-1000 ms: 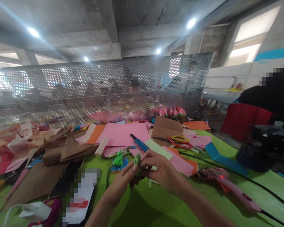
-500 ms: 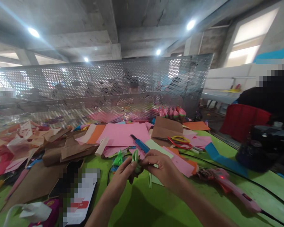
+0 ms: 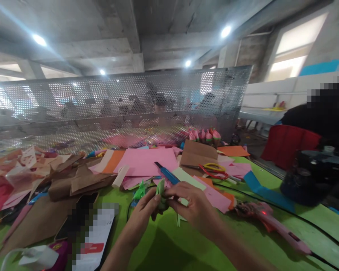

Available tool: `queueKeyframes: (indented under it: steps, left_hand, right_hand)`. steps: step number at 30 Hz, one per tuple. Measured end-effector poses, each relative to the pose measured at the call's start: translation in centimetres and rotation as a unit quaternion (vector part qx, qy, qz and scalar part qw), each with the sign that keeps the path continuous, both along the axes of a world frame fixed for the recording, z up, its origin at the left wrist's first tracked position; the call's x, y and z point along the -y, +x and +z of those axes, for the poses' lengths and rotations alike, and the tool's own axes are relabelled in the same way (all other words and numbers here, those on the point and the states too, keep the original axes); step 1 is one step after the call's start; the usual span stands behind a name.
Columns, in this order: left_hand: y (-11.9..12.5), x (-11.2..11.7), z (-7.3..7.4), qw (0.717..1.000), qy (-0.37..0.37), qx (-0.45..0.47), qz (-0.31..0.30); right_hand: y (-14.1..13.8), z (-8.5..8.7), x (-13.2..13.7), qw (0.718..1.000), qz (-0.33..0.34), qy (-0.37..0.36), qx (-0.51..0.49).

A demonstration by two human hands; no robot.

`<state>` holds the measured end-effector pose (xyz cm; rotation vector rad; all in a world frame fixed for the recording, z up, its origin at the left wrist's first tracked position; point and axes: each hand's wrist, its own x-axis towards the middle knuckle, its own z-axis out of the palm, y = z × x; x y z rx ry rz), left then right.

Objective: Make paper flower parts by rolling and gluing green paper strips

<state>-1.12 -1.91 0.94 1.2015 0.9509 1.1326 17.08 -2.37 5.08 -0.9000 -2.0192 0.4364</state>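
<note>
Piece (image 3: 160,188), green, layered: was clamped in the left hand (image 3: 145,207) above the tabletop (image 3: 158,250); its side was met by the right hand (image 3: 194,203), grip undetermined. Was judged light, soft, easily creased; a gentle pinch low down was favoured.

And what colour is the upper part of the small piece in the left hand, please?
Light green; the head view shows this small piece best.
</note>
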Motion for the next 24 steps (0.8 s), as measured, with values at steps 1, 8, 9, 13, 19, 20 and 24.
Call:
queueKeyframes:
  steps: [1, 8, 9, 13, 19, 20, 24]
  left_hand:
    - [-0.02, 0.03, 0.10, 1.000, 0.006, -0.004, -0.006]
    - [-0.18, -0.04, 0.22, 0.998, 0.054, -0.039, -0.019]
    - [-0.17, -0.09, 0.17, 0.997, 0.057, -0.043, -0.018]
    - [-0.07, -0.07, 0.06, 0.997, 0.056, -0.059, -0.001]
    - [0.15, 0.00, 0.03, 0.996, 0.058, -0.059, 0.012]
    - [0.17, -0.03, 0.01, 0.997, 0.058, -0.057, 0.014]
    - [0.18, 0.04, 0.13, 0.997, 0.067, -0.048, 0.014]
  right_hand:
    - [-0.02, -0.13, -0.02, 1.000, -0.009, -0.001, -0.007]
    - [-0.07, -0.29, 0.21, 0.999, -0.025, 0.004, -0.024]
    - [-0.10, -0.25, 0.29, 0.999, -0.025, 0.011, -0.019]
    - [-0.26, -0.16, 0.61, 0.998, -0.038, 0.043, 0.003]
    - [-0.38, -0.61, 0.34, 0.997, -0.044, 0.064, 0.017]
    - [-0.37, -0.69, 0.28, 0.997, -0.043, 0.067, 0.018]
    - [-0.32, -0.78, 0.20, 0.997, -0.041, 0.065, 0.023]
